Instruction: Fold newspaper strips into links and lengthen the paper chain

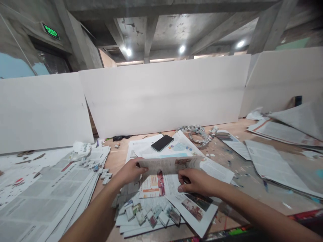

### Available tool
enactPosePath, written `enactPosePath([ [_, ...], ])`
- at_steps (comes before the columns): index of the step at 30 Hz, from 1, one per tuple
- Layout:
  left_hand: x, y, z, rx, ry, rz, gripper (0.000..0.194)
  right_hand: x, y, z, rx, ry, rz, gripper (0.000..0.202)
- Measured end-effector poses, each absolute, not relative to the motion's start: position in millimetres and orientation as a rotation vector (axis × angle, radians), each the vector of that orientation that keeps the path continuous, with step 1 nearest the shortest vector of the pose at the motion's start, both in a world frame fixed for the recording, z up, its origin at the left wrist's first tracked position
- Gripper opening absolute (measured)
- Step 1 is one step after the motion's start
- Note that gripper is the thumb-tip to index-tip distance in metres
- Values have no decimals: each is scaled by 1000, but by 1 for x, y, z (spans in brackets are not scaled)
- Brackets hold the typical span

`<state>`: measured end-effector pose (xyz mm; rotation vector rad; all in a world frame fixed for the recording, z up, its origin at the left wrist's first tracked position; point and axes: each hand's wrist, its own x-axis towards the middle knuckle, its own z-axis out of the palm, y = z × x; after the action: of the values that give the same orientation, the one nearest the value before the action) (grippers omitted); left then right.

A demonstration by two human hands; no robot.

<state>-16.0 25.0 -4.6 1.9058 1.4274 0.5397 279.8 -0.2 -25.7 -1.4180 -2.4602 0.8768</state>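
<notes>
A printed newspaper sheet [161,168] is bent upward between my hands at the middle of the table. My left hand [132,171] pinches its left edge between thumb and fingers. My right hand [193,181] has its fingers curled at the sheet's right part; what they hold, if anything, is hidden. Below the sheet, a zigzag chain of folded paper pieces [152,218] lies on a stack of papers [136,228]. A loose page with pictures [202,225] sticks out to the right of the chain, under my right hand.
Behind the sheet a black phone [163,143] lies on white papers. A coiled folded-paper chain [198,134] is to its right. Newspaper stacks [58,188] cover the left; more sheets [280,164] lie right. White panels [164,97] stand along the back.
</notes>
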Motion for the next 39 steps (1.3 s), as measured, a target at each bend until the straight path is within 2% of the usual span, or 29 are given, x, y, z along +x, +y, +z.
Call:
enactPosePath([
  [3, -20, 26, -9, 1959, 1336, 591, 23, 281, -1, -30, -1391, -2417, 845, 21],
  [9, -34, 23, -19, 2072, 1091, 552, 33, 284, -5, -38, -1431, -2364, 776, 18],
  [18, -30, 24, -19, 2033, 1137, 526, 28, 286, -1, -40, -1428, -2363, 826, 16],
  [23, -30, 22, -18, 1991, 1201, 560, 31, 285, -2, -37, -1425, -2377, 789, 20],
  [27, -29, 22, -19, 1951, 1234, 619, 24, 283, -3, -36, -1433, -2376, 802, 25],
  [30, -26, 22, -21, 1888, 1311, 629, 32, 282, -3, -35, -1426, -2336, 808, 23],
  [35, -21, 28, -34, 1887, 1440, 800, 29, 286, 6, -42, -1400, -2122, 957, 47],
  [39, -14, 24, -37, 1954, 1649, 1000, 47, 290, 14, -49, -1402, -2027, 1058, 56],
])
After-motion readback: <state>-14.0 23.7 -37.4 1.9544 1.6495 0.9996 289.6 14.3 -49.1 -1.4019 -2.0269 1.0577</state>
